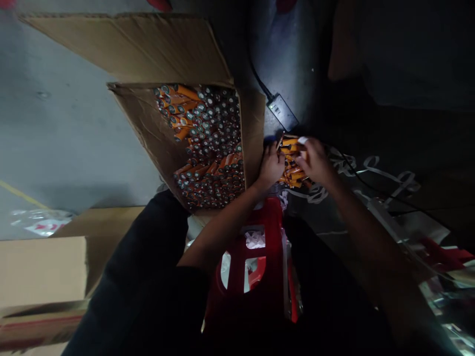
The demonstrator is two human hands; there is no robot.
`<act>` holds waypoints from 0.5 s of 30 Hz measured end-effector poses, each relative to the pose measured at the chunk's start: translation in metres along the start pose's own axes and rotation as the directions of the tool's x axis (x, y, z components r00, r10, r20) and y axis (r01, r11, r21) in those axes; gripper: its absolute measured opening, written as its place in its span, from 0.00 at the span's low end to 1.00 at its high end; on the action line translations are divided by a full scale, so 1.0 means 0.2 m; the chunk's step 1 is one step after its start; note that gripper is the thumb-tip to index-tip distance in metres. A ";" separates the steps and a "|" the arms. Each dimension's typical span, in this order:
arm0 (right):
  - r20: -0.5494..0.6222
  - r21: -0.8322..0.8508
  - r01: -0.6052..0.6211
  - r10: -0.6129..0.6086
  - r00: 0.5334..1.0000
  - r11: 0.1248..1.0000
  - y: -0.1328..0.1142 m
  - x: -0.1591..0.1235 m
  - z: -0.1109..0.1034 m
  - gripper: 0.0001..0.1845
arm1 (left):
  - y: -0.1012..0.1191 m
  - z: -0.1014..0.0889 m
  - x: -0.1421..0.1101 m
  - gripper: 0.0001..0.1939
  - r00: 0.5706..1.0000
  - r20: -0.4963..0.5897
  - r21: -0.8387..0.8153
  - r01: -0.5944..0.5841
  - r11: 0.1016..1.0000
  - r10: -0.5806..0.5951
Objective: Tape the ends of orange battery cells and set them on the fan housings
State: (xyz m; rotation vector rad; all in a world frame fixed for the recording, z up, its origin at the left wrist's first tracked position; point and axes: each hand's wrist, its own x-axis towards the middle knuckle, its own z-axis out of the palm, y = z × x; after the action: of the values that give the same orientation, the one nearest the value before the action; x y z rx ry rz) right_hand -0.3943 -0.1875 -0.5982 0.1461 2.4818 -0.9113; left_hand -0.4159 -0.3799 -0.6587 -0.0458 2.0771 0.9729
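Note:
My left hand and my right hand close from both sides on a small bundle of orange cylinders, held between them just beyond a red plastic stool. The fingers of both hands are curled round the bundle. To the left stands an open cardboard box packed with many more orange cylinders, their metal ends facing up. My left hand is right beside the box's near wall.
A black power adapter with a cable lies on the dark floor behind the hands. White strips and wires trail to the right. Another cardboard box sits at lower left, with a plastic bag beside it. The scene is dim.

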 end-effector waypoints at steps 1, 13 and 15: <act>0.047 -0.004 0.003 -0.003 0.999 1.000 -0.01 -0.04 0.03 0.29 | 0.02 -0.01 0.02 0.26 0.999 0.030 0.034 0.041 0.999 -0.042; 0.072 0.432 -0.609 0.647 0.759 0.666 0.30 -0.47 0.32 0.20 | 0.05 -0.11 0.09 0.23 0.936 0.211 0.248 0.227 0.942 -0.281; 0.132 0.417 -0.602 0.610 0.781 0.681 0.32 -0.43 0.36 0.16 | 0.04 -0.10 0.12 0.22 0.933 0.232 0.251 0.216 0.943 -0.275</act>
State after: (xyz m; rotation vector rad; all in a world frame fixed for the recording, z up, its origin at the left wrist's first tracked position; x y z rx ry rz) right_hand -0.2738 -0.1772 -0.6419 1.0736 1.9579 -1.1291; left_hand -0.4474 -0.3812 -0.6633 -0.0572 1.8659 0.5562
